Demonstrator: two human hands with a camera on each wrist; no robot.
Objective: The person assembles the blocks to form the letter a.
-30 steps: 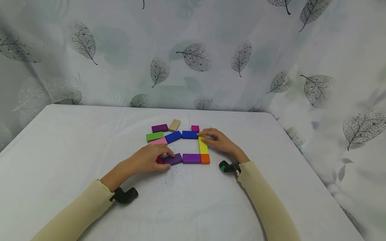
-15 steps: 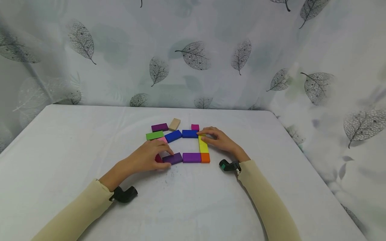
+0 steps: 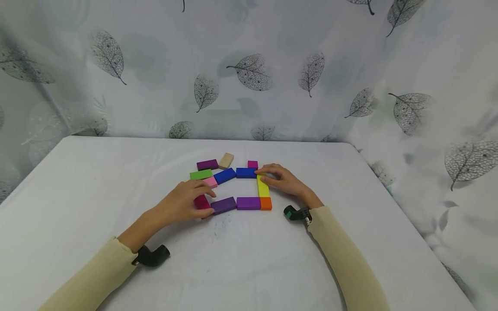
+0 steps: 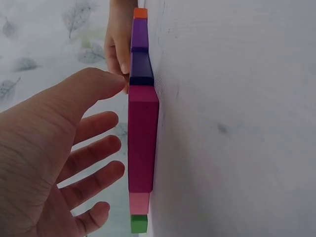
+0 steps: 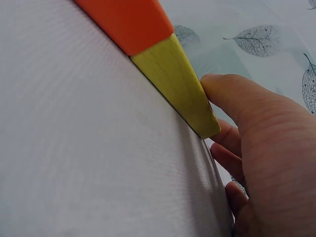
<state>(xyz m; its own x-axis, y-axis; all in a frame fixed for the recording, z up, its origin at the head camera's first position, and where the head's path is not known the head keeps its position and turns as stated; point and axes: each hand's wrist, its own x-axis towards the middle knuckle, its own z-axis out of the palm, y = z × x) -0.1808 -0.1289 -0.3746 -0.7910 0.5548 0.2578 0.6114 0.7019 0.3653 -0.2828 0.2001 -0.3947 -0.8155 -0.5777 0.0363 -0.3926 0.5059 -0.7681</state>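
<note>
My left hand (image 3: 182, 203) hovers with spread fingers over the crimson block (image 3: 202, 203); in the left wrist view its thumb and fingers lie beside that block (image 4: 141, 143) without gripping it. To the right of it lie a dark purple block (image 3: 224, 206), a violet block (image 3: 249, 203) and an orange block (image 3: 266, 203), joined in a row. My right hand (image 3: 285, 181) rests at the far end of the yellow block (image 3: 263, 186), its thumb touching the block's top edge in the right wrist view and its forefinger near the right end of a blue block (image 3: 246, 172).
Another blue block (image 3: 225, 176), a pink block (image 3: 211, 182) and a green block (image 3: 201, 174) continue the ring on the left. Beyond it lie a plum block (image 3: 207, 164), a beige block (image 3: 226, 160) and a small magenta block (image 3: 252, 164). All lie on a white-covered table (image 3: 249, 259).
My left hand has drawn back to the left from the dark purple block, and more of the crimson block shows. My right hand stays in place.
</note>
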